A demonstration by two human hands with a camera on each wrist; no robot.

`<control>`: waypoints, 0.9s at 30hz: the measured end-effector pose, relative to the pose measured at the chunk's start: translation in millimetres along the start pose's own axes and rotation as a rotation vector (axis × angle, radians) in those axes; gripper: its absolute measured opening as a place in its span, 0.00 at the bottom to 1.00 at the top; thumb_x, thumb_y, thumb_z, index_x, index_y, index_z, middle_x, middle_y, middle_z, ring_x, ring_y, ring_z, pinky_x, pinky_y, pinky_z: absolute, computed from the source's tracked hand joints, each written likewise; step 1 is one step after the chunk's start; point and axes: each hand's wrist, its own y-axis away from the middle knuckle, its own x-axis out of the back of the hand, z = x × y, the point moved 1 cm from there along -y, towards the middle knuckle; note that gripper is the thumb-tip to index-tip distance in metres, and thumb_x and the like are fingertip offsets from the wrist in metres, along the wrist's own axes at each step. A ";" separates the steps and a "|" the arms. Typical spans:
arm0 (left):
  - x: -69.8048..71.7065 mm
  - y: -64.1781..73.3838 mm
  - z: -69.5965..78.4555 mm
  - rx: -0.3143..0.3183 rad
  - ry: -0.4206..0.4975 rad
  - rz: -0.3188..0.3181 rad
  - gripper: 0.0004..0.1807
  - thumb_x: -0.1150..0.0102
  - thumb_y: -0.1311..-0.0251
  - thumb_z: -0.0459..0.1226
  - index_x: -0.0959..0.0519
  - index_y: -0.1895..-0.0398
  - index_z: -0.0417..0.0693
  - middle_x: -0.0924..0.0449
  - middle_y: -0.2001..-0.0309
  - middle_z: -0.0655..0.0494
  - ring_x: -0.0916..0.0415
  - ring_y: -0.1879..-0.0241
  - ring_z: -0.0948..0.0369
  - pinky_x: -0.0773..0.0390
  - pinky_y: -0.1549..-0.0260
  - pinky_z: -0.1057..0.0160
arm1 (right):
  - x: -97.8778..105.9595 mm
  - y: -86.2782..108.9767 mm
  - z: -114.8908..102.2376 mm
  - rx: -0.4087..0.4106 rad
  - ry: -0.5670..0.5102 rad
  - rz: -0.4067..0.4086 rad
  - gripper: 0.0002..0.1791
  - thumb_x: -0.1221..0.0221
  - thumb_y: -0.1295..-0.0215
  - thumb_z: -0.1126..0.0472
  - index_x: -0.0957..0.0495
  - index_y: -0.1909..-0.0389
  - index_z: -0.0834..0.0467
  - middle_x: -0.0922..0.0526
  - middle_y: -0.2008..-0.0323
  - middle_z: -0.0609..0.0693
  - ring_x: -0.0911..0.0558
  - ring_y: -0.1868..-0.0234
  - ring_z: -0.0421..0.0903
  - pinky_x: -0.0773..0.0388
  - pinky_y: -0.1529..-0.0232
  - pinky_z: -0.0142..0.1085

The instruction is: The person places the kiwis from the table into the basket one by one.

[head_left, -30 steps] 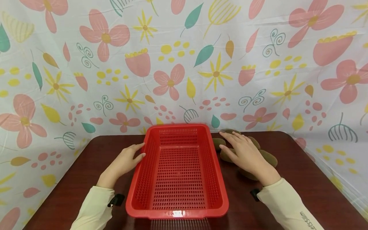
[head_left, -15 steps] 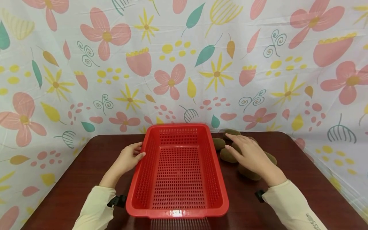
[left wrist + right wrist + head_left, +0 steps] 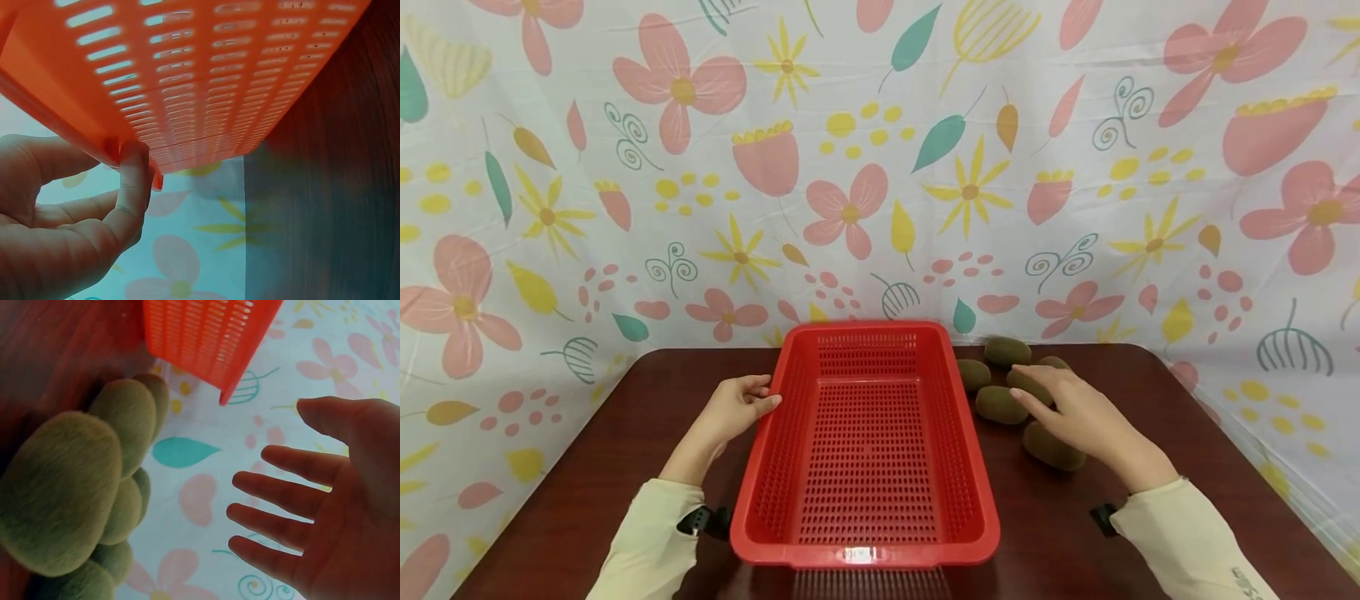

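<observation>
Six fuzzy brown kiwis (image 3: 1002, 406) show around the right hand (image 3: 1086, 417), most lying just beyond or below its fingertips, and one on the near side of its thumb. That hand hovers above them, its fingers straight and a little spread, holding nothing; from the wrist I see a gap between the fingertips and the fruit.

Left of those fingers stands the red basket (image 3: 940, 554), its sides full of slots. The left hand (image 3: 730, 408) pinches the rim on the basket's other side, thumb and fingers bent at the edge.

Beneath both hands runs a dark, reddish-brown table (image 3: 625, 467). Well beyond the fingertips hangs a white cloth (image 3: 895, 92) with pink, yellow and green flowers and leaves. Pale sleeves (image 3: 651, 533) reach both wrists.
</observation>
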 end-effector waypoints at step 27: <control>1.0 1.4 1.2 0.035 0.058 -0.024 0.25 0.44 0.33 0.35 0.32 0.36 0.32 0.24 0.59 0.45 0.26 0.66 0.57 0.21 0.66 0.59 | -17.8 19.1 37.9 0.051 -0.008 -0.140 0.23 0.31 0.46 0.61 0.21 0.53 0.72 0.17 0.57 0.60 0.18 0.55 0.57 0.21 0.58 0.49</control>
